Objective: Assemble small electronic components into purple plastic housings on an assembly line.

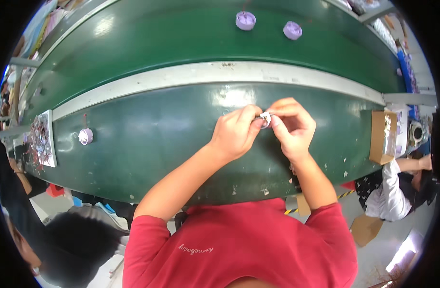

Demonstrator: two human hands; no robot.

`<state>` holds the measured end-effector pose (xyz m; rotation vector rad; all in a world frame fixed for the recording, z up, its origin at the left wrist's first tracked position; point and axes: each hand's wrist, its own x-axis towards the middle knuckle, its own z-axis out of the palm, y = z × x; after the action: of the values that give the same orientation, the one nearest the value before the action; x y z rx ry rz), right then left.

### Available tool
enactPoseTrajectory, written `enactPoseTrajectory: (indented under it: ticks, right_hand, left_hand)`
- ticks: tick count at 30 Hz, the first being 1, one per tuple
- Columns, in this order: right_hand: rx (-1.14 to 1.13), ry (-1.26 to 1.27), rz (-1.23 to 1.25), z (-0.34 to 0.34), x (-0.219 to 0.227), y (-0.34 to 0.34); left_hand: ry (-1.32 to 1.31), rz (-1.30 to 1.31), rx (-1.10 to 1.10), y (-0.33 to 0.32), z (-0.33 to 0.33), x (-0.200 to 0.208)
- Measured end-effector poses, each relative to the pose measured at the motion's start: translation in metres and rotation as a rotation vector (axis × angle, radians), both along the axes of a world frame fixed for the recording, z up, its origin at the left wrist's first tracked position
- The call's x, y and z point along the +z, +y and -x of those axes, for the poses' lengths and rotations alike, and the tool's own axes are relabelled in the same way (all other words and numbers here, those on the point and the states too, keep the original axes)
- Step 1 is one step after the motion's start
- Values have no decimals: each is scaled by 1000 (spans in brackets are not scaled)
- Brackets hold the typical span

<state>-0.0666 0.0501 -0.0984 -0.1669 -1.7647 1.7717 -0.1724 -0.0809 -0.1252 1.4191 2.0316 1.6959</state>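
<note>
Above the green tabletop, a small white ring-shaped part [266, 120] with a dark spot inside is held between my two hands. My left hand [233, 133] pinches its left side between thumb and fingers. On the other side, the thumb and forefinger of my right hand [295, 128] close on its right edge. Much of the part is hidden behind my fingertips, so its exact kind does not show.
A lilac round cap-like part [86, 136] with a thin red wire stands at left, near a white tray [51, 139] of wires and small parts. Two similar lilac parts [246, 20] sit on the far green belt [181, 33], beyond a pale rail [220, 72]. An open cardboard box [377, 137] is at right. People sit on both sides.
</note>
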Motion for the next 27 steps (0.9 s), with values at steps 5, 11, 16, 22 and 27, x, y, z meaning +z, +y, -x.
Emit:
enactPoseTrajectory:
  ticks: [5,11,16,22,27]
  right_hand:
    - [-117,-53,-143,-6,3,-4]
    - [-207,-83,-261,-10,-5,0]
    - [-120,-82,-94,-3,-4,3]
    - [-167,-107,-197,2,-11,9]
    - [-195,-148,-227,-1,-17,18]
  left_hand:
    - [112,17,88,5,-6,1]
    - [124,19,115,6,-9,1]
    - [8,25,74,6,-7,1]
    - [175,85,188,11,-6,-4]
    - [194,118,229,18,-10,-7]
